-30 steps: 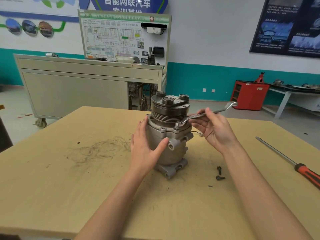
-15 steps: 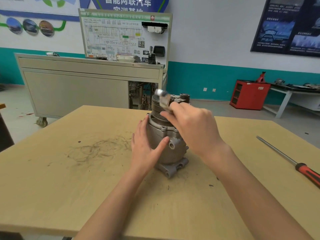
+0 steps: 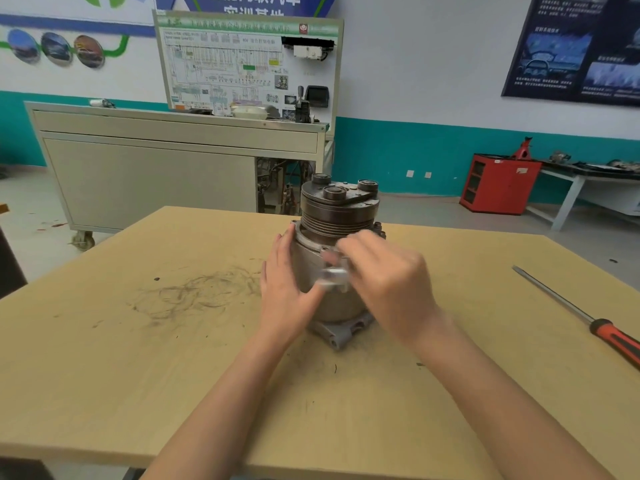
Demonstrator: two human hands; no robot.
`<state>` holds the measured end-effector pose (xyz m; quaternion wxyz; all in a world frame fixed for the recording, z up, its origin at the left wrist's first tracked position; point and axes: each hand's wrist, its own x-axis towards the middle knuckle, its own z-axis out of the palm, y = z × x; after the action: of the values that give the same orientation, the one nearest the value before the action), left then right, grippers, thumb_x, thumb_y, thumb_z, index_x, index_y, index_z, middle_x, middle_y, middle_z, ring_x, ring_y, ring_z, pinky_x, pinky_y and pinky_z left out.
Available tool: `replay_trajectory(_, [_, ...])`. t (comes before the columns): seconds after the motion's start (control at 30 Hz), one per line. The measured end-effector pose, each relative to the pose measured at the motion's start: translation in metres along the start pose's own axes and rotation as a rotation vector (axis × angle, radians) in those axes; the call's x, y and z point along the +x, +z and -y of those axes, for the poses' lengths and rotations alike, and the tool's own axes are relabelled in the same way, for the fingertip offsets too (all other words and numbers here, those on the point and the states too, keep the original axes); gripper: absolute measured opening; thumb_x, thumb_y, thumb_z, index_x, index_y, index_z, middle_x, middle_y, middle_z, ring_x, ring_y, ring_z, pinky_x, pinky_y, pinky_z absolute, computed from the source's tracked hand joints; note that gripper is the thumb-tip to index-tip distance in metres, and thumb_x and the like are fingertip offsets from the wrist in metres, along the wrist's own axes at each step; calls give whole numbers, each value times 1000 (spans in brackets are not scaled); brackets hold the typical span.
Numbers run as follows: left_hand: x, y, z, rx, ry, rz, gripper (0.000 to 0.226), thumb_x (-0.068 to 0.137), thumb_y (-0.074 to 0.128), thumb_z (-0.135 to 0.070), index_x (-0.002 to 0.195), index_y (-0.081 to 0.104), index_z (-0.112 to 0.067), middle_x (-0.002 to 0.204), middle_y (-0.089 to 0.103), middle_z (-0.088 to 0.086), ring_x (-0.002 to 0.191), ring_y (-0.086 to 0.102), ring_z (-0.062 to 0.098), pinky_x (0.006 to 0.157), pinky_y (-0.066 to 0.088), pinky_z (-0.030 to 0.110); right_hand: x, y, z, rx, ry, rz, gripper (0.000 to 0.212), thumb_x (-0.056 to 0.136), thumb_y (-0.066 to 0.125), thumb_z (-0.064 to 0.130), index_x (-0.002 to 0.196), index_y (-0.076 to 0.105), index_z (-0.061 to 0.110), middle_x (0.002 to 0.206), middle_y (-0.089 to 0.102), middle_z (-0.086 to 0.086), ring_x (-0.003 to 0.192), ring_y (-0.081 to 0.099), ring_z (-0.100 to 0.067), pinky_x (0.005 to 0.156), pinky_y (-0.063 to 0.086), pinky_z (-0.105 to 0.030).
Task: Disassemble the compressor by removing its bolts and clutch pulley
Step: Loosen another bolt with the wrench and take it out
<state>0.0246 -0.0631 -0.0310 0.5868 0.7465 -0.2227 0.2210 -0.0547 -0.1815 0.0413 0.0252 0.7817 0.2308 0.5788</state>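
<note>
The grey compressor (image 3: 311, 271) stands upright in the middle of the wooden table (image 3: 138, 358), its dark grooved clutch pulley (image 3: 337, 213) on top. My left hand (image 3: 285, 289) presses flat against the compressor's left side, thumb across the front. My right hand (image 3: 388, 285) is in front of the body, blurred by motion, fingers curled round a shiny wrench (image 3: 334, 275) whose end shows as a bright smear beside the flange. The bolt under the wrench is hidden.
A long screwdriver (image 3: 581, 317) with an orange-and-black handle lies at the table's right edge. Dark scuff marks (image 3: 194, 292) cover the table left of the compressor. Behind stand a grey training cabinet (image 3: 156, 168) and a red cabinet (image 3: 498, 183).
My right hand swung the wrench from the right of the pulley, over the top, down to the front of the compressor. Its forearm now hides the loose bolts. My left hand stayed put.
</note>
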Motion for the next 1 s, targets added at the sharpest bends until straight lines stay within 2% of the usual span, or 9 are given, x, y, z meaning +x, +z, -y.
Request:
replay_trajectory(0.13, [-1,-2,-1,79,20,-11,80,73,49,-69,139,12,-46,155,27,-9,145,21,12,115,22,54,-20,-9,-34,965,760,-38,19,88,54,25,88,70,15,90,73,-1,82,70,-16,71,56,-23])
replay_trajectory(0.23, [-1,-1,-3,83,5,-4,81,72,48,-70,140,12,-46,155,26,-9,145,20,12,115,21,54,-21,-1,-67,1492,1032,88,25,87,49,17,79,73,17,99,71,-11,87,70,-25,72,56,-27])
replay_trajectory(0.4, [-1,-1,-1,83,-16,-2,86,71,49,-71,145,15,-41,155,26,-9,145,20,12,115,22,54,-20,27,-87,1766,1223,172,30,85,48,19,73,75,14,94,72,-13,76,71,-18,63,57,-23])
replay_trajectory(0.6, [-1,-1,0,80,-12,5,87,73,49,-70,147,15,-39,155,26,-9,145,20,12,115,23,53,-16,27,-88,1849,1240,-8,31,86,48,22,73,74,11,88,73,-14,74,71,-17,61,56,-21])
replay_trajectory(0.67, [-1,-1,-1,84,-16,8,87,72,49,-70,146,14,-40,156,25,-9,145,20,12,115,23,53,-7,19,-85,1729,1228,-82,29,89,48,22,77,68,5,81,73,-14,70,71,-18,59,56,-21])
replay_trajectory(0.77, [-1,-1,-2,95,-18,10,86,72,49,-71,145,13,-42,156,24,-9,145,19,12,115,22,54,12,2,-74,1177,1075,-109,26,95,50,23,79,62,5,63,71,-6,57,69,-19,50,55,-21])
replay_trajectory(0.87, [-1,-1,-1,95,-10,5,87,73,49,-70,147,14,-39,156,25,-8,145,20,12,115,23,54,32,-15,-51,640,677,-124,24,92,56,23,75,64,9,56,65,3,50,66,-14,49,56,-29])
replay_trajectory(0.93, [-1,-1,-2,94,-6,1,86,73,48,-71,146,14,-40,155,26,-8,145,20,12,115,22,54,41,-18,-34,285,347,-70,30,91,56,26,75,65,3,58,64,-4,48,62,-17,47,52,-30])
replay_trajectory(1.0, [-1,-1,-2,90,-1,-5,85,73,48,-71,144,14,-41,155,26,-9,145,20,12,115,22,53,46,-17,-16,47,171,56,34,92,51,28,77,65,1,61,63,-10,48,60,-24,46,50,-31])
